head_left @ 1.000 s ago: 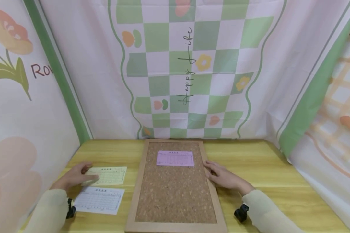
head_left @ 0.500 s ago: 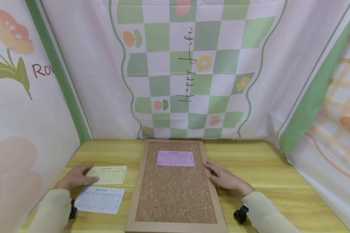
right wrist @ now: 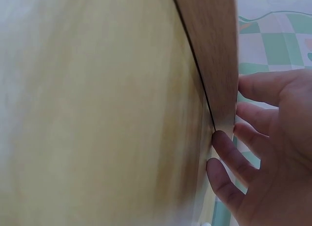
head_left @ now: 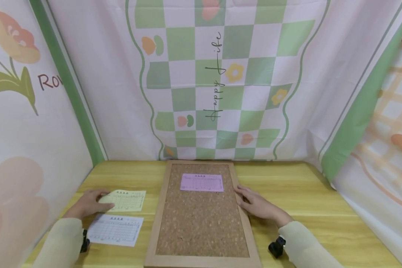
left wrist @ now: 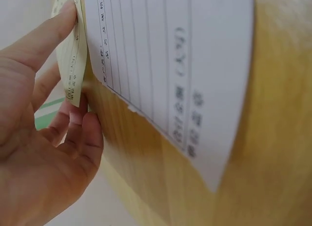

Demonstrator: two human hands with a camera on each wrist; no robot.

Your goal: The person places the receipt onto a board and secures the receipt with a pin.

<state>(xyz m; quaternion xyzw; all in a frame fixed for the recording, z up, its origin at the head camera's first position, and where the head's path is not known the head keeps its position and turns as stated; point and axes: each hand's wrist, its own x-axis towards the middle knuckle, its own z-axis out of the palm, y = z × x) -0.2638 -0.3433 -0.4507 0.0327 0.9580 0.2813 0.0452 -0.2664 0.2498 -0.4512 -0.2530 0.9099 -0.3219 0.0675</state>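
Observation:
My left hand (head_left: 87, 203) pinches the left edge of a yellow printed slip (head_left: 130, 201), which bends up slightly there. In the left wrist view the thumb of that hand (left wrist: 44, 133) lies on the yellow slip's face (left wrist: 73, 55), with fingers behind it. A white printed slip (head_left: 115, 230) lies just in front, flat in the head view. My right hand (head_left: 259, 205) touches the right side of a wood-framed cork board (head_left: 201, 227). The right wrist view shows its fingertips against the frame's edge (right wrist: 214, 50). A purple slip (head_left: 202, 183) lies near the board's far end.
The board extends from the near side of the wooden table (head_left: 288, 175) to the checked curtain (head_left: 211, 93) behind. Patterned cloths hang at left and right. A black device is strapped to each wrist.
My left hand has shifted slightly right and its fingers have drawn in at the yellow slip's edge, which has bent upward. The right hand and the board look unmoved.

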